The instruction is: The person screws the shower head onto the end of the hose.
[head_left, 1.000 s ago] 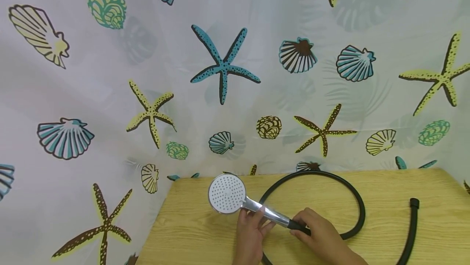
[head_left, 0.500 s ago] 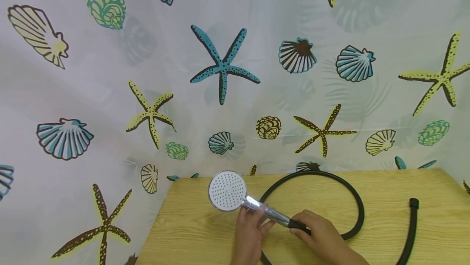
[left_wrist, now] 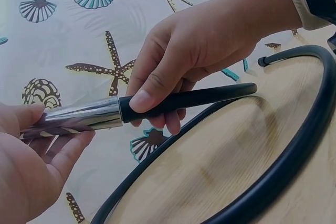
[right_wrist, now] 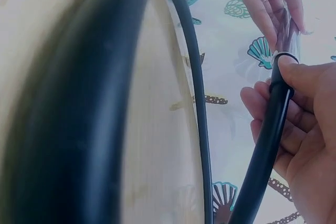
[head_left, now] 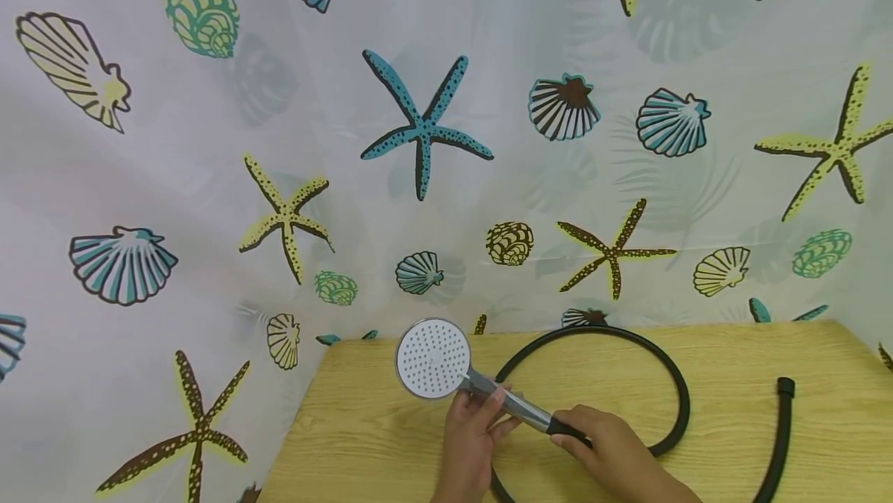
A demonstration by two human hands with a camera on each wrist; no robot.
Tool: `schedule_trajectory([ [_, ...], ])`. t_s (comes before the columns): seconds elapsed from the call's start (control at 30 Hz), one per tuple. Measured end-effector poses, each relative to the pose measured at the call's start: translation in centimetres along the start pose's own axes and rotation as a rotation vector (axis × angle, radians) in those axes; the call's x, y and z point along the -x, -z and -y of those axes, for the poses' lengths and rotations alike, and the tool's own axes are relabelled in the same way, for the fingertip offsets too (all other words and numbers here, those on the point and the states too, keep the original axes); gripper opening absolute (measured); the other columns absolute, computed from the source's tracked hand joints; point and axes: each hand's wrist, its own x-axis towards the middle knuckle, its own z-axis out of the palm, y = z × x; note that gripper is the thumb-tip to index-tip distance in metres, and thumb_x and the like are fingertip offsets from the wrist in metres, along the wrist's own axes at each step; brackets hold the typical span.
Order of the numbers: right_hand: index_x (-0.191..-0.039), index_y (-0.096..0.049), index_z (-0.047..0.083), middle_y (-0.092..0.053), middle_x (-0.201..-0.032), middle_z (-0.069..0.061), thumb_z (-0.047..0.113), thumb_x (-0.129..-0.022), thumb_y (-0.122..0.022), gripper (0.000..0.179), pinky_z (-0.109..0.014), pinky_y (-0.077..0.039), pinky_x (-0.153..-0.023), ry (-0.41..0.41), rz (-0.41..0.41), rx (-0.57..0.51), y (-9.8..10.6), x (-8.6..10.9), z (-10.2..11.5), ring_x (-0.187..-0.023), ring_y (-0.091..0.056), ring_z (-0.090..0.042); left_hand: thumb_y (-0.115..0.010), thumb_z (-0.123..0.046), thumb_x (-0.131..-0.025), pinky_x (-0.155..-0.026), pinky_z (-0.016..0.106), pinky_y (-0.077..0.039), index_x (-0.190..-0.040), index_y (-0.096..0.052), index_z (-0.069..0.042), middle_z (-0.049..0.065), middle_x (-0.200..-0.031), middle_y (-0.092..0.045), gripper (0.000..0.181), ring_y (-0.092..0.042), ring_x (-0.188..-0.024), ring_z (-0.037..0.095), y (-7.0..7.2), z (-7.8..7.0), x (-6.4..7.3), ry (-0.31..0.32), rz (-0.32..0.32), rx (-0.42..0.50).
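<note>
A chrome hand shower head with a round white spray face is held up over the table, its face toward me. My left hand grips its chrome handle, thumb on top. At the handle's lower end sits the black end fitting of a black shower hose. My right hand pinches that fitting between thumb and fingers. In the left wrist view the fitting meets the chrome handle end with no gap showing. The fingers of my right hand wrap under the hose.
The hose loops over the wooden table. Its other end, a black cap-like fitting, lies toward the right. Behind and at the left hangs a white curtain printed with shells and starfish.
The shower head has risen slightly, with my left hand moving a little along with it. My right hand stays at the hose fitting.
</note>
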Motion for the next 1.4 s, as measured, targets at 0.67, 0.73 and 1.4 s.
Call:
schedule_trajectory([
  [0.67, -0.126, -0.07, 0.01, -0.073, -0.101, 0.003, 0.035, -0.1, -0.062, 0.037, -0.019, -0.059, -0.073, -0.046, 0.132, -0.339, 1.3, -0.1, -1.0, -0.086, -0.067, -0.003, -0.066, -0.012, -0.097, -0.102, 0.042, -0.06, -0.128, -0.05, -0.004, 0.003, -0.12, -0.071, 0.036, -0.071, -0.115, 0.024, 0.9, -0.9, -0.5, -0.034, 0.236, -0.002],
  [0.73, -0.125, -0.07, 0.011, -0.074, -0.101, 0.003, 0.033, -0.1, -0.062, 0.034, -0.02, -0.059, -0.075, -0.053, 0.14, -0.355, 1.4, -0.1, -1.1, -0.087, -0.068, -0.005, -0.065, -0.011, -0.098, -0.103, 0.042, -0.059, -0.129, -0.05, -0.005, 0.003, -0.122, -0.071, 0.035, -0.071, -0.115, 0.024, 1.0, -1.0, -0.5, -0.023, 0.258, 0.001],
  [1.4, -0.118, -0.073, 0.023, -0.071, -0.1, 0.012, 0.046, -0.098, -0.062, 0.032, -0.019, -0.056, -0.074, -0.122, 0.135, -0.235, 1.4, -0.5, -0.4, -0.088, -0.063, 0.001, -0.068, -0.017, -0.097, -0.101, 0.045, -0.06, -0.136, -0.048, -0.004, 0.021, -0.14, -0.06, 0.045, -0.07, -0.116, 0.03, 1.1, -0.4, -1.1, -0.02, 0.166, -0.014],
])
